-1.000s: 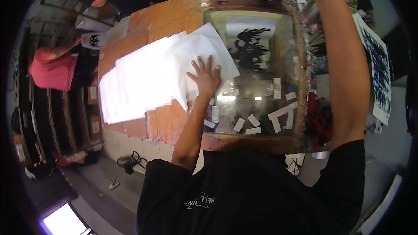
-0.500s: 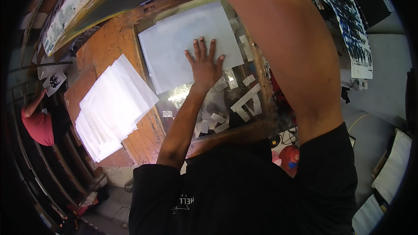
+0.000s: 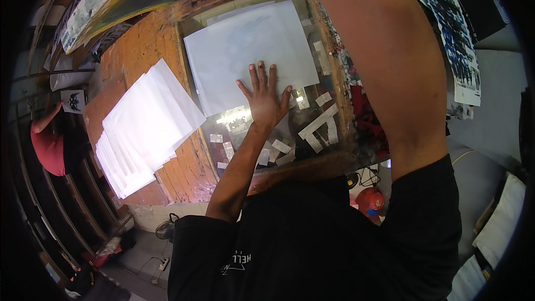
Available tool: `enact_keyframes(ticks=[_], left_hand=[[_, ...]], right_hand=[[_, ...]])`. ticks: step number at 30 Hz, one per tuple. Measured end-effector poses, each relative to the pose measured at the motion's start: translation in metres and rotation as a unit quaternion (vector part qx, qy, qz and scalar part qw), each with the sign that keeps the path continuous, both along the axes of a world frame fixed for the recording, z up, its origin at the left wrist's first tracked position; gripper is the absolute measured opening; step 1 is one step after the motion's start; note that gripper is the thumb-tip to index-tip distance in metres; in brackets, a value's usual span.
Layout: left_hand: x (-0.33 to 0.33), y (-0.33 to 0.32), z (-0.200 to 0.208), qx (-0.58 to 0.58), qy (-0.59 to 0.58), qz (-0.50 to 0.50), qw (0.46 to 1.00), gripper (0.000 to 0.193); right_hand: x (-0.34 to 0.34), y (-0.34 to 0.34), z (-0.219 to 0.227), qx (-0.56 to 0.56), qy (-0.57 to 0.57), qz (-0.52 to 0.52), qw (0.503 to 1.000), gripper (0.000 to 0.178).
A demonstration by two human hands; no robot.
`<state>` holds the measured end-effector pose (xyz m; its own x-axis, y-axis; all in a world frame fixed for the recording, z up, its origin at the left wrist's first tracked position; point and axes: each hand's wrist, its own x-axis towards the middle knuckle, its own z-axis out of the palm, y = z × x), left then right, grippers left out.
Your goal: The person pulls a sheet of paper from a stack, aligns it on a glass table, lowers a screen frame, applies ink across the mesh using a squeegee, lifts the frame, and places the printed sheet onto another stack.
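My left hand (image 3: pixel 266 99) lies with spread fingers over the near edge of a pale, bluish-white sheet (image 3: pixel 245 39). The fingers rest flat on it, while the palm reaches past the edge. A faint blotchy mark shows on the sheet, and another sheet's edge peeks out behind it. Under them is a glass panel (image 3: pixel 278 128) set in a wooden table, with a bright light reflection on it. Scraps of pale tape (image 3: pixel 317 125) are stuck to the glass. My right arm (image 3: pixel 384 50) reaches up past the top edge, so the right hand is out of view.
Fanned white sheets (image 3: pixel 147 131) lie on the wood at left. A large paint-stained framed panel (image 3: pixel 111 3) slants above the table's far left. At far left a person in red (image 3: pixel 47 150) holds a printed sheet (image 3: pixel 73 101). A dark-printed sheet (image 3: pixel 446 28) hangs at right.
My left hand has slid a little nearer along the sheet, toward its near edge. The view has shifted slightly. The printed sheet in the other person's hand has turned.
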<state>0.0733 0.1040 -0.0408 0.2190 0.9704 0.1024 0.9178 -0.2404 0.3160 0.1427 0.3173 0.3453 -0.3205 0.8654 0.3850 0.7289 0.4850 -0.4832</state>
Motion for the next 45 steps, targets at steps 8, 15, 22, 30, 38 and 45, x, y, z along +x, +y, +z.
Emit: enact_keyframes(ticks=[8,15,22,30,38,45], left_hand=[[-0.002,0.001,0.002,-0.001,-0.007,-0.015,1.000,0.071],[-0.027,-0.008,0.062,-0.003,-0.213,0.057,0.975,0.069],[-0.064,-0.098,0.136,-0.190,-0.883,0.210,0.374,0.048],[-0.068,-0.103,0.045,-0.286,-0.800,0.412,0.330,0.022],[-0.068,-0.110,0.059,-0.286,-0.776,0.410,0.385,0.039],[-0.065,-0.104,0.076,-0.295,-0.765,0.387,0.422,0.051]], right_hand=[[-0.008,0.010,-0.012,0.101,0.009,-0.016,0.995,0.029],[-0.015,-0.031,-0.053,0.055,0.065,0.062,0.994,0.036],[0.004,-0.179,-0.210,0.084,-0.012,0.015,0.996,0.052],[-0.011,-0.017,-0.308,-0.046,-0.123,0.040,0.991,0.052],[-0.043,0.014,-0.345,-0.048,-0.235,0.014,0.971,0.059],[-0.022,-0.190,-0.310,-0.115,-0.219,0.017,0.969,0.068]])
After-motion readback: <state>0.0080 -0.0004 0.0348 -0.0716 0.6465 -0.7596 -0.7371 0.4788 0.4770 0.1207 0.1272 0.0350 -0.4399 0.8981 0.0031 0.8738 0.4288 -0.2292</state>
